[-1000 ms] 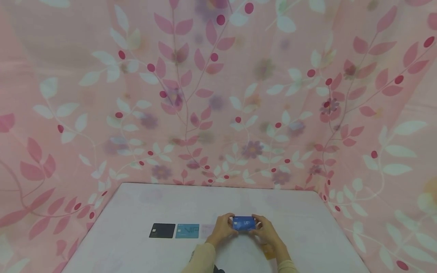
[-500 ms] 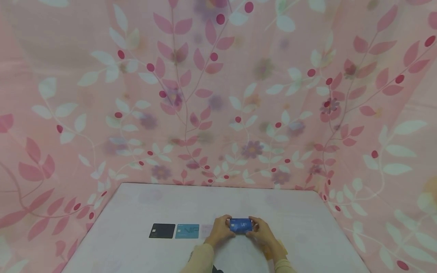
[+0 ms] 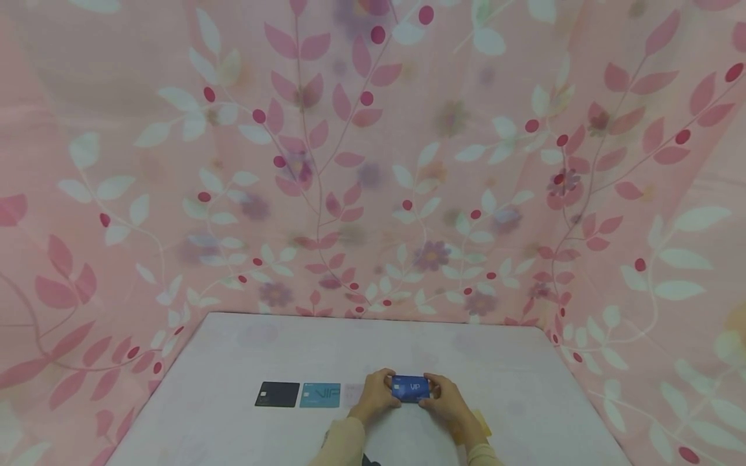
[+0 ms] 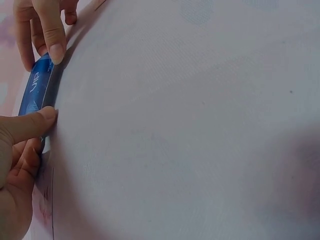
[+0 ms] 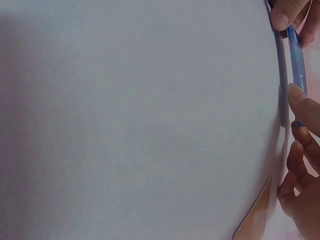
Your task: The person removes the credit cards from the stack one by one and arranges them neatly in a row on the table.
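A blue card (image 3: 410, 388) with a chip and the letters "VIP" is held between both hands, close over the white table. My left hand (image 3: 375, 393) pinches its left end, thumb on the near edge and fingers at the far edge. The right hand (image 3: 447, 400) pinches the other end in the same way. In the left wrist view the blue card (image 4: 34, 95) is tilted, with the left thumb (image 4: 35, 124) on its near edge. A shadow strip lies beside the blue card (image 5: 298, 65) in the right wrist view.
Left of the hands lie a black card (image 3: 277, 394), a teal "VIP" card (image 3: 320, 395) and a pale pink card (image 3: 351, 393), in a row. A yellow card (image 3: 483, 424) is partly hidden under the right forearm. Pink floral cloth (image 3: 373, 194) surrounds the table (image 3: 245, 349).
Both hands have shifted slightly left and towards the near side with the blue card. More of the yellow card shows to the right of the forearm. The row of cards stays put.
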`<state>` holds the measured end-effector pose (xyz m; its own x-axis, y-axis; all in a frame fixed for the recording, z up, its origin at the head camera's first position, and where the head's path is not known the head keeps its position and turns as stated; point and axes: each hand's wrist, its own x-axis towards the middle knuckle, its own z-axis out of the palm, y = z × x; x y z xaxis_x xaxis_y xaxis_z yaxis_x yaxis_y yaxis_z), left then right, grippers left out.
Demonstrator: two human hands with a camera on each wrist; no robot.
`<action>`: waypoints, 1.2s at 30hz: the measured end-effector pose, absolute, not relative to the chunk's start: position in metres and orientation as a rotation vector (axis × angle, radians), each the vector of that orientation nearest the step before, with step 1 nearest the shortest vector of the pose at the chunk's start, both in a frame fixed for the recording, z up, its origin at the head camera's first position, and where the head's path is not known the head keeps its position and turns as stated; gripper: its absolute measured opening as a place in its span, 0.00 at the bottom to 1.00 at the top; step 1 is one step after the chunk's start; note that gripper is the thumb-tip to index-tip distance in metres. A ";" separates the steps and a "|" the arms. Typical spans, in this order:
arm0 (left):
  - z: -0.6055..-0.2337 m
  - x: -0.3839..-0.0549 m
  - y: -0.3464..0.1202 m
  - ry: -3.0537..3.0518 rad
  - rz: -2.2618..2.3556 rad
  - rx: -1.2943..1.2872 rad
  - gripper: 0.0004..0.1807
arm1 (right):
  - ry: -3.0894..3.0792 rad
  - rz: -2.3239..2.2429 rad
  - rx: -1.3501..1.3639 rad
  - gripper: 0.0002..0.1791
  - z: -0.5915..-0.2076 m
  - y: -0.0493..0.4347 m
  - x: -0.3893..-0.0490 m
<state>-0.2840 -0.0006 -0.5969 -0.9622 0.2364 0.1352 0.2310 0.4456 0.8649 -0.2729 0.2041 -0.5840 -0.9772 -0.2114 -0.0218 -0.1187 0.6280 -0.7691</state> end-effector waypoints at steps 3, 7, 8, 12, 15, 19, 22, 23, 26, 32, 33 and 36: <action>-0.594 -0.282 -0.002 2.645 1.614 0.408 0.33 | 2.732 -1.293 -0.328 0.35 -0.586 0.204 -0.274; -0.591 -0.281 -0.005 2.623 1.635 0.387 0.33 | 2.733 -1.276 -0.325 0.35 -0.585 0.201 -0.276; -0.590 -0.281 -0.006 2.617 1.643 0.375 0.33 | 2.737 -1.269 -0.331 0.35 -0.584 0.200 -0.276; -0.589 -0.281 -0.009 2.627 1.650 0.356 0.33 | 2.744 -1.262 -0.374 0.36 -0.580 0.197 -0.277; -0.589 -0.281 -0.012 2.664 1.615 0.363 0.32 | 2.733 -1.271 -0.377 0.36 -0.579 0.194 -0.278; -0.590 -0.282 -0.015 2.710 1.546 0.348 0.32 | 2.701 -1.308 -0.328 0.36 -0.580 0.190 -0.278; -0.591 -0.283 -0.017 2.704 1.527 0.320 0.32 | 2.711 -1.297 -0.313 0.35 -0.581 0.188 -0.279; -0.592 -0.283 -0.018 2.702 1.524 0.315 0.32 | 2.722 -1.279 -0.305 0.35 -0.581 0.186 -0.280; -0.594 -0.284 -0.021 2.693 1.524 0.304 0.32 | 2.749 -1.226 -0.299 0.35 -0.581 0.183 -0.280; -0.595 -0.283 -0.027 2.684 1.557 0.324 0.32 | 2.762 -1.201 -0.364 0.35 -0.581 0.179 -0.280; -0.595 -0.283 -0.028 2.682 1.559 0.322 0.32 | 2.765 -1.197 -0.381 0.35 -0.581 0.178 -0.280; -0.595 -0.282 -0.030 2.676 1.565 0.313 0.32 | 2.768 -1.194 -0.414 0.35 -0.582 0.177 -0.280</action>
